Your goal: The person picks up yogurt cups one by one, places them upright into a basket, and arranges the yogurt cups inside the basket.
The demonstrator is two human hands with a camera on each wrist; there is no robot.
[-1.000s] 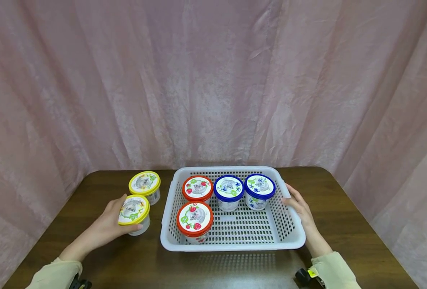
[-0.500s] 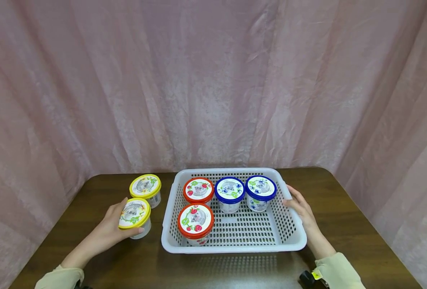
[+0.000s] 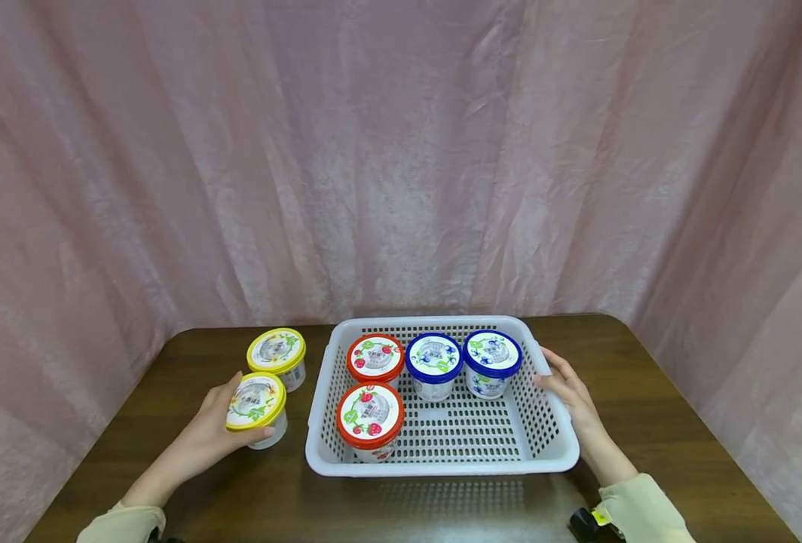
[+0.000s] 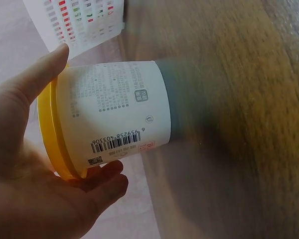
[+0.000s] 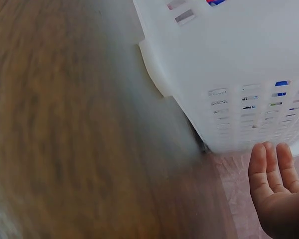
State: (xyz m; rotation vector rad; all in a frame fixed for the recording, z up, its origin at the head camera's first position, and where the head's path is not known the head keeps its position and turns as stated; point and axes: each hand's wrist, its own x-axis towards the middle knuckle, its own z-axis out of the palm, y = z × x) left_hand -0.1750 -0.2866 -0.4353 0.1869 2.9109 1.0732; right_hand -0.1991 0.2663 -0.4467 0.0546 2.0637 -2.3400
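Observation:
In the head view my left hand (image 3: pixel 214 422) grips a white tub with a yellow lid (image 3: pixel 257 401), thumb on its near side and fingers round the far side. The left wrist view shows the tub's printed wall with a barcode (image 4: pixel 117 142). Just behind it stands a second yellow-lidded tub (image 3: pixel 277 353). My right hand (image 3: pixel 577 403) holds the right rim of a white perforated plastic basket (image 3: pixel 451 469), thumb over the rim and fingers along the outside. In the right wrist view the fingers (image 5: pixel 274 169) lie near the slotted wall (image 5: pixel 229 119).
Inside the basket two red-lidded tubs (image 3: pixel 370 415) stand along the left side, with two blue-lidded tubs (image 3: pixel 433 358) at the back middle and right. The dark wooden table (image 3: pixel 645 422) ends at a pink curtain (image 3: pixel 401 166).
The head view has shifted slightly, moving the whole scene a little down and right. Both hands keep their hold, and the tubs and basket stay put relative to one another.

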